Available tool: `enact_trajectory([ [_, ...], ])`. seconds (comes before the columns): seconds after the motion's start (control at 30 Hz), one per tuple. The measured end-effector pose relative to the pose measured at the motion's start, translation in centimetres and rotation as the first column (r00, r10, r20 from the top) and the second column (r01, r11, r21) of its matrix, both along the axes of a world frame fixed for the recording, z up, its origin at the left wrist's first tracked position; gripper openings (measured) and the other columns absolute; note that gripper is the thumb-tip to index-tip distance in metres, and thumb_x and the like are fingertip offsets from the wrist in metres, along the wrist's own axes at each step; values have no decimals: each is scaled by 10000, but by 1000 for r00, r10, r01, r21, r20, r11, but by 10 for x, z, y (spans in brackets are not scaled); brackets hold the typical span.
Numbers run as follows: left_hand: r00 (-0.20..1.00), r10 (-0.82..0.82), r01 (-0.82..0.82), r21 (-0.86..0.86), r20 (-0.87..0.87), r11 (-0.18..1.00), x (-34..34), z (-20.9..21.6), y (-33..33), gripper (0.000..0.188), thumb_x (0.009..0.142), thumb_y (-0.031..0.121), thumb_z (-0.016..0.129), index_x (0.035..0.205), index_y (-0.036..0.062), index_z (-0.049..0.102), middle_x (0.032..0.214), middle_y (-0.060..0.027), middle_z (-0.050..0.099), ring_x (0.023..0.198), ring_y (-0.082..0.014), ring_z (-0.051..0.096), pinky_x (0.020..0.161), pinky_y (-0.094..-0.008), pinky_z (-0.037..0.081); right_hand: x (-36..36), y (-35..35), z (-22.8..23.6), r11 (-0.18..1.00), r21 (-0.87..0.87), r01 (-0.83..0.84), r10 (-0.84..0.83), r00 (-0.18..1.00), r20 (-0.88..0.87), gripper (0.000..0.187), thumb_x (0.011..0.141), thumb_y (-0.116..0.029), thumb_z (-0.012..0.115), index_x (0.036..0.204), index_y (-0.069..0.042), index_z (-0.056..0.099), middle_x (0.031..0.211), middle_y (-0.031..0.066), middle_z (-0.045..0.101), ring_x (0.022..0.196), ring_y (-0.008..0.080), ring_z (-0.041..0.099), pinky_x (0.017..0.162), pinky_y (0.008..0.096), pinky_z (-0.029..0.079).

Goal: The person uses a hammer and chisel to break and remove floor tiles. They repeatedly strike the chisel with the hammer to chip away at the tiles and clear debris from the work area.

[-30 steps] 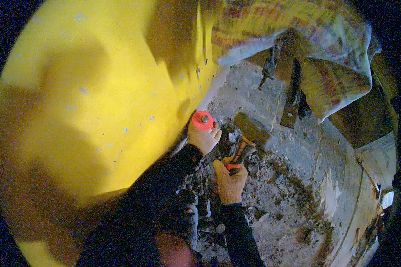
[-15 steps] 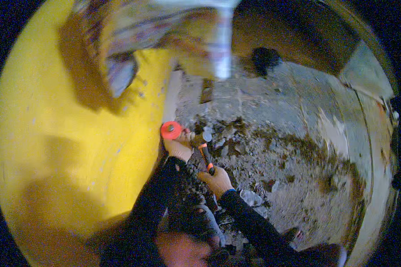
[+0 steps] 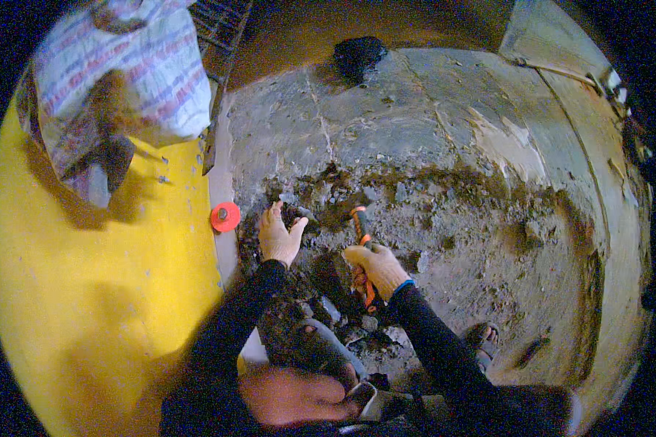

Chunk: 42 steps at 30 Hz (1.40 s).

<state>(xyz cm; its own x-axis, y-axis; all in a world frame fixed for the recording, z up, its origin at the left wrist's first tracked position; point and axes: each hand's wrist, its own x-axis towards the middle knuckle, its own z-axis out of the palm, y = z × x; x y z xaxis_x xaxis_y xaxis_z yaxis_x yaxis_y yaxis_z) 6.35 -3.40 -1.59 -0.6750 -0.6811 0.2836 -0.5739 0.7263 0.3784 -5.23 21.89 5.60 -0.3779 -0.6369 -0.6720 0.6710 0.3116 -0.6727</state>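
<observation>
My right hand (image 3: 377, 268), with a blue edge at its wrist, is wrapped round the black-and-orange handle of a hammer (image 3: 361, 227). The handle shows above and below the fist; its far end is blurred against the dark soil. To the left, my left hand (image 3: 278, 237) reaches over the rubble with thumb and fingers apart. Small broken pieces (image 3: 299, 213) lie by its fingertips; whether it touches them I cannot tell. Beside it, a round red disc (image 3: 224, 216) with a grey metal centre sits at the edge of the yellow surface, apart from both hands.
A yellow surface (image 3: 146, 269) borders the rubble on the left. Patterned cloth (image 3: 146, 65) hangs at the upper left. Broken soil and stones (image 3: 444, 218) cover the middle. A dark lump (image 3: 358, 58) lies far back. A sandalled foot (image 3: 483, 342) is at the lower right.
My left hand has let go of the red disc piece and moved right onto the rubble, its fingers spreading. My right hand still holds the hammer. The view has shifted right.
</observation>
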Motion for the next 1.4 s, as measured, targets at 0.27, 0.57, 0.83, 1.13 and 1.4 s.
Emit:
enact_trajectory([
  [0.27,971,-67,63,25,228,998,-16,-3,41,710,817,517,774,1302,25,613,1274,-192,649,1174,-388,593,1052,-496,425,-50,15,-4,987,37,160,-154,980,-130,258,928,-286,726,929,-112,535,697,-16,530,512,116,491,459,303,419],
  [0.57,928,372,-372,-33,-26,927,-34,-7,7,885,781,501,839,1441,20,496,1341,-201,615,1218,-386,580,1023,-488,463,-111,13,-12,900,414,-137,322,849,-419,283,910,-274,725,839,-80,531,609,27,528,491,169,548,448,350,445],
  [0.83,957,288,-284,96,-31,954,-57,-25,22,1055,749,574,812,1529,-1,393,1450,-221,497,1326,-402,470,1140,-535,349,-157,8,-8,637,706,-309,755,436,-491,333,880,-328,736,827,-29,598,671,92,615,541,218,598,502,405,472],
  [1.13,923,-101,202,244,-371,948,-76,3,39,592,783,415,821,1237,77,645,1096,-184,672,1076,-396,619,935,-535,459,-164,-34,43,226,943,-245,974,34,-225,298,883,-317,610,1002,-86,755,894,174,763,818,340,754,707,481,593],
  [1.4,989,-102,89,120,110,989,-68,-33,45,976,819,664,695,1550,73,433,1615,-157,384,1433,-433,384,1178,-614,276,-178,-48,54,37,973,-227,981,-176,-78,278,811,-249,680,1043,-122,766,985,97,786,902,311,762,772,481,608],
])
